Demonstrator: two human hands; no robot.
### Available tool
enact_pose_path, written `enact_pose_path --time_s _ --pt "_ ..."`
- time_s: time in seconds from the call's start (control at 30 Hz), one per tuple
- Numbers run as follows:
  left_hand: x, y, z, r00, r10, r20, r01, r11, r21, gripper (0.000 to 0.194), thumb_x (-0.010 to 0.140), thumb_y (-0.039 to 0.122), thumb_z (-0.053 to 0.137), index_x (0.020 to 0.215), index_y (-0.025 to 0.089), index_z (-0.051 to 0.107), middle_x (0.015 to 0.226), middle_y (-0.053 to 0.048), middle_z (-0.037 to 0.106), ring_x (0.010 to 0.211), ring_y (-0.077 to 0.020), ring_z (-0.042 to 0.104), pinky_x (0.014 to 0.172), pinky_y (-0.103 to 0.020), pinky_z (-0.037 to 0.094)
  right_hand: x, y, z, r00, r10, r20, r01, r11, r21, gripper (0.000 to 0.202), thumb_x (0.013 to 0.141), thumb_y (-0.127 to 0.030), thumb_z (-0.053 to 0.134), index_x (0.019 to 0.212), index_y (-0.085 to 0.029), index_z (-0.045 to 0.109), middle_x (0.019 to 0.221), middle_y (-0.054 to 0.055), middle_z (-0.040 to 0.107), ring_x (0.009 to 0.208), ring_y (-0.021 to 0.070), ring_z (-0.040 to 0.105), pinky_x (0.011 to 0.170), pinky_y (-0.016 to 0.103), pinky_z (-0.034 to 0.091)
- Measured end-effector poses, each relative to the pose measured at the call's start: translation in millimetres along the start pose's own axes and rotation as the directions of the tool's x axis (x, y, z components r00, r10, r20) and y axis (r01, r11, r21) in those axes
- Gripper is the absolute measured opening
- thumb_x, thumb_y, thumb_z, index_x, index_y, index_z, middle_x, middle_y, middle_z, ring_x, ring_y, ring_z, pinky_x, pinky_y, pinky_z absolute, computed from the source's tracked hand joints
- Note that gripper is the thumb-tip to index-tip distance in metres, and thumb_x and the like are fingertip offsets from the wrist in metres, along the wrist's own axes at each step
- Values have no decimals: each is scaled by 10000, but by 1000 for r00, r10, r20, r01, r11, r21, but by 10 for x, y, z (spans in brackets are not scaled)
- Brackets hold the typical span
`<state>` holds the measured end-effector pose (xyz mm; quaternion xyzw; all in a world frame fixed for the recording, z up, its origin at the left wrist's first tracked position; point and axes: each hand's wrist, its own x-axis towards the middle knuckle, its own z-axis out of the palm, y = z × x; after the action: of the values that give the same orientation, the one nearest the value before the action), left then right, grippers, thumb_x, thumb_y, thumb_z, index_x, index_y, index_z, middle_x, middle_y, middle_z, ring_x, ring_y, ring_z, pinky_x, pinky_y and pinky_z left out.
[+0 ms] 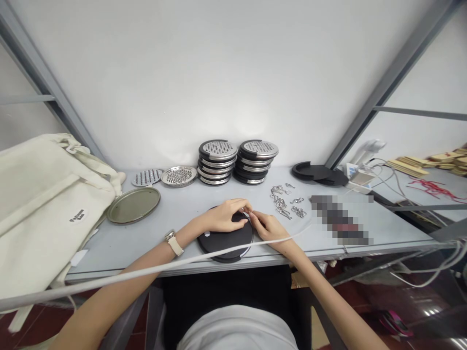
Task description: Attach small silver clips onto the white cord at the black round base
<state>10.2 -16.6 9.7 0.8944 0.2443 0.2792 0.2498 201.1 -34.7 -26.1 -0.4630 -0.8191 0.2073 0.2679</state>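
Observation:
A round black disc lies near the table's front edge, with a thin light strip along its right rim. Over its upper part arches my left hand, its fingers closed at the disc's far right edge. My right hand pinches at the same spot from the right, fingertips meeting those of the left. Whatever small thing is between the fingertips is too hidden to name. To the right of my hands lies a loose group of small metal clips.
Two stacks of round graters with black holders, a left stack and a right stack, stand against the wall. Loose grater discs, a greenish round lid and a cream bag are left. Black holders lie right. A white cable crosses in front.

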Motion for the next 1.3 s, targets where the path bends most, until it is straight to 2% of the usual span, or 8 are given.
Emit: enact_pose_path --time_s 0.2,0.43,0.8,1.03,1.3 --pt "2 -5 5 1000 -12 5 12 1000 12 252 775 102 545 1014 178 525 998 -54 593 954 -178 573 875 -329 464 -1 2 9 1000 -13 -6 14 1000 13 370 946 -335 293 845 -158 602 720 62 660 619 168 586 601 249 406" --pt "-1 -23 5 1000 12 16 -13 999 49 261 784 100 544 1033 174 518 997 -55 594 950 -175 570 884 -320 452 -6 -12 18 1000 -7 2 7 999 -32 352 942 -322 304 841 -166 603 675 55 656 554 164 576 544 237 377" --pt "1 -20 2 1000 2 27 -4 998 63 250 786 97 541 1023 174 521 996 -55 590 949 -176 566 887 -320 449 -3 1 21 1000 -14 15 14 999 -43 345 945 -305 301 917 -161 613 773 85 687 644 189 631 599 251 402" --pt "5 -27 0 999 37 23 -38 997 61 237 790 94 534 1017 160 522 985 -53 587 937 -165 564 879 -301 449 -2 6 22 1000 -1 20 2 998 -67 352 947 -317 298 889 -156 606 756 90 679 646 198 632 607 260 399" --pt "0 -16 -5 999 24 25 -25 998 49 243 788 93 534 1018 170 522 992 -55 581 941 -172 564 878 -310 451 -3 6 27 1000 -4 15 5 997 -83 349 945 -319 293 861 -168 596 712 76 665 596 186 606 573 254 374"
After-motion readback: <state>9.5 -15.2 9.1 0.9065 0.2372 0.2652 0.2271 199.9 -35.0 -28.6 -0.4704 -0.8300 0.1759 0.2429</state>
